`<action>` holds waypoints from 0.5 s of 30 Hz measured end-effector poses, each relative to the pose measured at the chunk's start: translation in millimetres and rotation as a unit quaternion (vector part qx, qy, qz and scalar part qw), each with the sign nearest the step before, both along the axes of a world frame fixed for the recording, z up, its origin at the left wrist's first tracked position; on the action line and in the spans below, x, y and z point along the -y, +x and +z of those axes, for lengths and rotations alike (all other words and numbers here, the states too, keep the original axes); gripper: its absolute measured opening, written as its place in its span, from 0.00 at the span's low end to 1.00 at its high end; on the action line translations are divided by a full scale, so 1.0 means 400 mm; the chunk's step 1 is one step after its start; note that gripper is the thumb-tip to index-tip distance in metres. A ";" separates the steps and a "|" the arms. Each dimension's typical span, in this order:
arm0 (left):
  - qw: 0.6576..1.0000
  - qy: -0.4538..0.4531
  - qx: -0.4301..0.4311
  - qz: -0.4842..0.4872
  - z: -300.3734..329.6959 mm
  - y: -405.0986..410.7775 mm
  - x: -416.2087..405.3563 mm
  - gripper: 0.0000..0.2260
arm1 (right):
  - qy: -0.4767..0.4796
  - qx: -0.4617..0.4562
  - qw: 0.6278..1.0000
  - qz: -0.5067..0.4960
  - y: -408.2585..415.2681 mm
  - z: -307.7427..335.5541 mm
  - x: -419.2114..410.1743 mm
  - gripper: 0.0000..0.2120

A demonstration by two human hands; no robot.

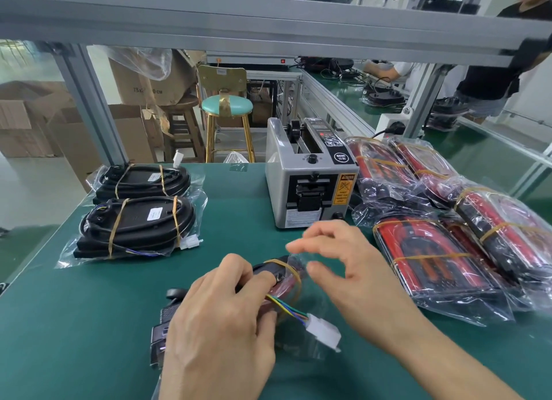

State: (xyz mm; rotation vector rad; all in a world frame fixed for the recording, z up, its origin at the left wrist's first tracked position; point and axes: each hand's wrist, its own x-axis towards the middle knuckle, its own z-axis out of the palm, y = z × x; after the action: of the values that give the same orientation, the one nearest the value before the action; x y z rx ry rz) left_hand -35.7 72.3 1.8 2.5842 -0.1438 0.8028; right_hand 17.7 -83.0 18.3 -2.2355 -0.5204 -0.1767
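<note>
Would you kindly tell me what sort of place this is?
Probably a factory packing or assembly line: a green-matted workbench under aluminium framing, a tape dispenser, and piles of bagged, rubber-banded parts.

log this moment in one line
left hand grips banded part | right hand at clear bag, grip unclear | tape dispenser behind

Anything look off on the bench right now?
Nothing damaged or spilled. The red bagged packs on the right lie in a loose, overlapping heap, unlike the two black packs laid neatly on the left.
</note>
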 end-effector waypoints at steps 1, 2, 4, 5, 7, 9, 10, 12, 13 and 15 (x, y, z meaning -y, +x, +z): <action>1.000 0.000 0.001 0.000 -0.001 0.001 -0.001 0.19 | -0.071 0.038 0.995 0.051 0.012 0.006 0.002 0.17; 1.000 0.000 -0.001 -0.001 -0.002 0.002 -0.003 0.19 | -0.130 0.064 0.985 0.093 0.026 0.013 0.005 0.16; 1.000 0.000 -0.007 -0.008 -0.004 0.004 -0.007 0.20 | -0.188 0.080 0.967 0.151 0.051 0.030 0.017 0.13; 1.000 0.000 -0.009 -0.013 -0.005 0.004 -0.009 0.21 | -0.192 0.079 0.963 0.171 0.063 0.040 0.023 0.12; 1.000 -0.001 -0.012 -0.017 -0.007 0.005 -0.011 0.21 | -0.186 0.082 0.956 0.212 0.078 0.056 0.027 0.08; 1.000 -0.003 -0.011 -0.021 -0.009 0.009 -0.015 0.19 | -0.195 0.132 0.942 0.240 0.083 0.063 0.022 0.03; 1.000 -0.006 -0.008 -0.022 -0.009 0.011 -0.017 0.17 | -0.203 0.166 0.932 0.249 0.084 0.061 0.020 0.03; 1.000 -0.007 -0.003 -0.020 -0.009 0.015 -0.021 0.15 | -0.221 0.218 0.915 0.258 0.082 0.051 0.022 0.06; 1.000 -0.003 -0.002 -0.019 -0.010 0.015 -0.023 0.15 | -0.228 0.236 0.908 0.261 0.080 0.045 0.029 0.07; 1.000 0.011 0.000 -0.021 -0.012 0.016 -0.025 0.15 | -0.229 0.254 0.905 0.253 0.074 0.040 0.039 0.06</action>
State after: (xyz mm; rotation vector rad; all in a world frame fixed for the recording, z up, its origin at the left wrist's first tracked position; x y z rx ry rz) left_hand -29.3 82.1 -3.0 2.5928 -0.2083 0.7897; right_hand 47.5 -98.4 34.2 -2.3991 -1.5402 -0.4018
